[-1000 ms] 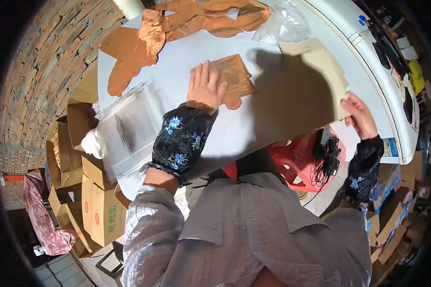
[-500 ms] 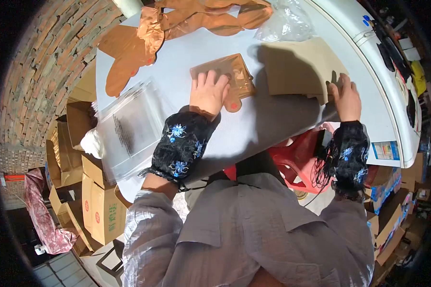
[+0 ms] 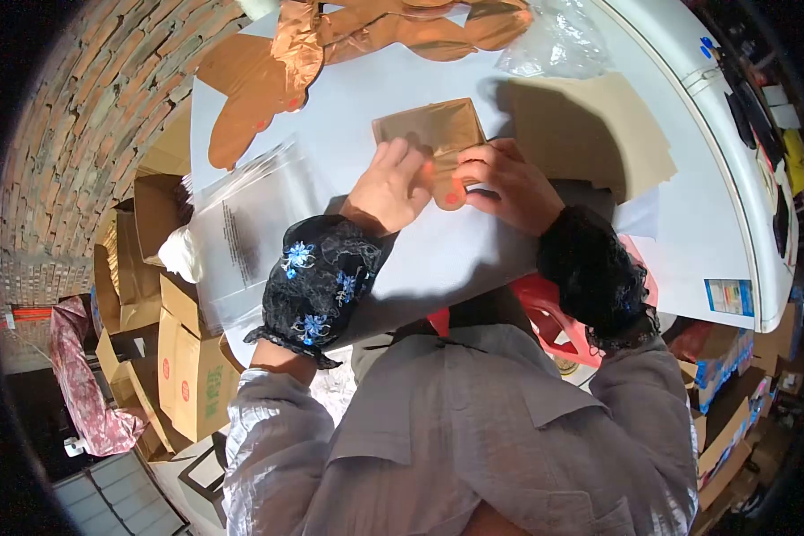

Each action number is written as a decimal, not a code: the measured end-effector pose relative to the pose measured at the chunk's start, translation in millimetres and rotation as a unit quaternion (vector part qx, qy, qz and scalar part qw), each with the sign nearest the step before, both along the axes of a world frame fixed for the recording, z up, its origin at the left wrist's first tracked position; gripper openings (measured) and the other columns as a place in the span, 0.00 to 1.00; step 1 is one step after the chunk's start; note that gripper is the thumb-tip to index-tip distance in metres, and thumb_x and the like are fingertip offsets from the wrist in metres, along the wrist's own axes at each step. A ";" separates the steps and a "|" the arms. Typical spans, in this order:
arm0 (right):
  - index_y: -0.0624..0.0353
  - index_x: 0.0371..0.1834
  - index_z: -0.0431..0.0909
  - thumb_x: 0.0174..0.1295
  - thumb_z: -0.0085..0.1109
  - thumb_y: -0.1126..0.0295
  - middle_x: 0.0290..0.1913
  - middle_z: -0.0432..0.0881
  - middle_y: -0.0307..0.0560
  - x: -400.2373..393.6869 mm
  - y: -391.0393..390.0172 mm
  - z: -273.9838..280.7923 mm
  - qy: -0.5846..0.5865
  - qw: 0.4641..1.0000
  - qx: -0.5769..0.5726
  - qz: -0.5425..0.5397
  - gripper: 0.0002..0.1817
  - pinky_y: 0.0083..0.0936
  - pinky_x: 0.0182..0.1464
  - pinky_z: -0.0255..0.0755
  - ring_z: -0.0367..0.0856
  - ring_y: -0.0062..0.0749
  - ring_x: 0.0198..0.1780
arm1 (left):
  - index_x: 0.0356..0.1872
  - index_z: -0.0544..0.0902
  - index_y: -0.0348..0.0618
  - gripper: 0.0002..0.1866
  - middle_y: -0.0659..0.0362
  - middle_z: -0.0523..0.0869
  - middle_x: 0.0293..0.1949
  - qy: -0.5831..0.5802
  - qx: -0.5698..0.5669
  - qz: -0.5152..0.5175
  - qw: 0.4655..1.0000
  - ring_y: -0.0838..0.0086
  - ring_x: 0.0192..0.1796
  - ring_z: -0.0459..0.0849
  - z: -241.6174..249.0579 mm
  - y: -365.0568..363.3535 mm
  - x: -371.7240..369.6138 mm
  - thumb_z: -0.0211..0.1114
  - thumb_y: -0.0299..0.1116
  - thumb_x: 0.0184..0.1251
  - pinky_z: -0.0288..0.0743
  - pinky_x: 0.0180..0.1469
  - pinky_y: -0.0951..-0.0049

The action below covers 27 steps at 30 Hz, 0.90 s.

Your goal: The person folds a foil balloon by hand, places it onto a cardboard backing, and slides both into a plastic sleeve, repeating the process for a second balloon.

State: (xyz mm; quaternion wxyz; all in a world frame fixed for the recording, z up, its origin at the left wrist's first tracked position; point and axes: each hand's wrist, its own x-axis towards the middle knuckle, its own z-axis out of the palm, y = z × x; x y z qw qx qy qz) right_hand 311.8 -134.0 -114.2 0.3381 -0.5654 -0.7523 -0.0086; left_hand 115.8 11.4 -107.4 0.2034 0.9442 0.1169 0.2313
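A brown flat packet (image 3: pixel 442 128) with clear film over it lies on the white table, its rounded tab with a red dot pointing toward me. My left hand (image 3: pixel 390 186) is at the packet's lower left, with bent fingers on its edge and the thumb near the tab. From the right, my right hand (image 3: pixel 512 186) curls its fingers on the packet's right edge beside the tab. The fingertips are partly blurred. A stack of clear plastic bags (image 3: pixel 246 223) lies left of my left hand. Beyond my right hand is a flat tan cardboard sheet (image 3: pixel 590 134).
Several brown pieces (image 3: pixel 250 80) with rounded ends lie along the table's far side. A crumpled clear bag (image 3: pixel 558 40) sits near them. Cardboard boxes (image 3: pixel 183 375) stand left of the table. A red plastic stool (image 3: pixel 549 304) is under its near edge.
My right hand has left the cardboard sheet and come left to the packet's right edge. My left hand has slid off the packet's middle to its lower left edge.
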 end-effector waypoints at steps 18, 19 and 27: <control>0.57 0.23 0.74 0.53 0.68 0.66 0.29 0.75 0.48 -14.9 34.1 -8.2 0.082 0.987 -0.043 -0.135 0.12 0.40 0.43 0.71 0.76 0.47 0.38 | 0.37 0.77 0.41 0.11 0.50 0.74 0.39 -0.097 -0.012 0.114 0.989 0.51 0.44 0.73 -19.1 -13.1 15.8 0.70 0.32 0.59 0.71 0.47 0.56; 0.57 0.23 0.74 0.53 0.68 0.66 0.29 0.75 0.48 -16.7 34.3 -8.3 0.092 0.986 -0.037 -0.137 0.11 0.41 0.44 0.71 0.76 0.47 0.38 | 0.37 0.77 0.41 0.10 0.50 0.74 0.39 -0.102 -0.014 0.118 0.988 0.51 0.43 0.73 -18.0 -14.2 15.9 0.69 0.31 0.59 0.71 0.46 0.56; 0.54 0.46 0.80 0.55 0.68 0.69 0.46 0.80 0.43 -36.7 14.0 -3.8 -0.089 0.990 -0.003 -0.110 0.14 0.35 0.51 0.73 0.78 0.40 0.47 | 0.39 0.79 0.45 0.06 0.51 0.74 0.39 -0.063 0.045 0.093 0.993 0.51 0.43 0.72 -18.3 -16.6 13.3 0.65 0.29 0.62 0.72 0.45 0.56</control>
